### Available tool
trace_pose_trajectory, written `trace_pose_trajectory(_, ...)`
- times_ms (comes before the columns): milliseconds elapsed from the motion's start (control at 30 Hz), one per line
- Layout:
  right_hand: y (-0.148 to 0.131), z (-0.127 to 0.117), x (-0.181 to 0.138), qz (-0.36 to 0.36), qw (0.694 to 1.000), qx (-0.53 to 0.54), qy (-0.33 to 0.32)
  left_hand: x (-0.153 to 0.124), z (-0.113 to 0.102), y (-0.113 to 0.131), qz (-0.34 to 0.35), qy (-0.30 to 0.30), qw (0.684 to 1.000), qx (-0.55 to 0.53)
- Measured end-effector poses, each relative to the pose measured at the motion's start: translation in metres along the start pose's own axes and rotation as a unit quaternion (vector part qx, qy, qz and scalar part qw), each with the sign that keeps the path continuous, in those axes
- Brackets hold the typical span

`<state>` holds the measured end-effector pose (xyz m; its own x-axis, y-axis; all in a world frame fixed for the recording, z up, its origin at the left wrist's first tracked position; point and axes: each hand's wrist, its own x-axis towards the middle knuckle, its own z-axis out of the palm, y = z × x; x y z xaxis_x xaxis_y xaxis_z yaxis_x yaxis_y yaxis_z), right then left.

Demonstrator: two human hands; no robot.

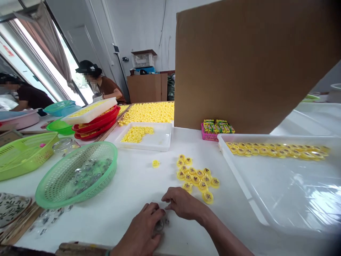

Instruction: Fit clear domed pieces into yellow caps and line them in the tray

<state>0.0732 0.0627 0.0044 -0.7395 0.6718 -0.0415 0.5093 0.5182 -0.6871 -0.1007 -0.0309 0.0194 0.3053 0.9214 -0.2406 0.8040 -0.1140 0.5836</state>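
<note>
The hands meet low on the white table (133, 185): the left hand (144, 229) curls around small clear pieces (161, 224), and the right hand (183, 206) sets bent fingertips beside them, its grip unclear. Yellow caps (197, 176) lie just beyond, with a green basket (52, 188) to the left, a clear tray (287, 199) to the right, and a cardboard sheet (239, 64) behind.

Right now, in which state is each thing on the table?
left hand, curled on a clear piece
right hand, fingers bent, contents hidden
yellow caps, lying flat in a cluster
clear tray, one row of caps
green basket, part filled with clear pieces
</note>
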Motion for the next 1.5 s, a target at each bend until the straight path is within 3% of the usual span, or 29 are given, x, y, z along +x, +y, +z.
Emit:
trace_pose_trajectory(100,0.001,-0.003,-0.002,0.009,0.999,0.002,-0.044,-0.008,-0.005,0.003,-0.018,-0.015,0.998,-0.060)
trace_pose_trajectory(200,0.001,-0.005,-0.003,0.003,0.999,-0.008,-0.042,-0.013,-0.007,0.002,-0.036,-0.019,0.994,-0.105)
trace_pose_trajectory(367,-0.003,-0.009,-0.003,0.009,0.999,-0.020,-0.040,-0.016,-0.008,-0.010,-0.035,0.040,0.986,-0.160)
trace_pose_trajectory(500,-0.008,-0.011,-0.002,0.014,0.999,-0.016,-0.045,-0.015,-0.007,-0.018,-0.087,0.087,0.958,-0.259)
trace_pose_trajectory(567,-0.009,-0.010,-0.002,0.012,1.000,0.000,-0.023,-0.014,-0.007,-0.018,-0.115,0.101,0.922,-0.355)
trace_pose_trajectory(633,-0.011,-0.008,-0.001,0.005,0.999,0.034,0.013,-0.012,-0.008,-0.014,-0.123,0.114,0.867,-0.470)
trace_pose_trajectory(800,-0.020,-0.008,0.002,-0.021,0.980,0.158,0.118,0.004,-0.015,-0.004,-0.083,0.167,0.669,-0.719)
trace_pose_trajectory(867,-0.024,-0.010,0.003,-0.048,0.968,0.185,0.163,0.014,-0.017,-0.003,-0.058,0.162,0.609,-0.774)
trace_pose_trajectory(933,-0.026,-0.010,0.003,-0.088,0.960,0.182,0.195,0.022,-0.018,-0.003,-0.045,0.145,0.578,-0.802)
trace_pose_trajectory(1033,-0.026,-0.006,0.003,-0.137,0.962,0.130,0.198,0.029,-0.018,0.002,-0.042,0.120,0.555,-0.822)
trace_pose_trajectory(1133,-0.023,0.000,0.005,-0.145,0.967,0.078,0.195,0.031,-0.021,0.010,-0.046,0.102,0.552,-0.827)
trace_pose_trajectory(1233,-0.021,0.002,0.007,-0.117,0.964,0.110,0.213,0.033,-0.024,0.015,-0.056,0.093,0.583,-0.805)
trace_pose_trajectory(1300,-0.021,0.000,0.008,-0.084,0.957,0.160,0.228,0.034,-0.024,0.014,-0.073,0.104,0.640,-0.758)
trace_pose_trajectory(1400,-0.022,-0.003,0.009,-0.026,0.946,0.210,0.244,0.036,-0.021,0.009,-0.115,0.152,0.760,-0.621)
trace_pose_trajectory(1500,-0.021,-0.005,0.010,0.002,0.942,0.215,0.258,0.039,-0.019,0.005,-0.133,0.192,0.827,-0.511)
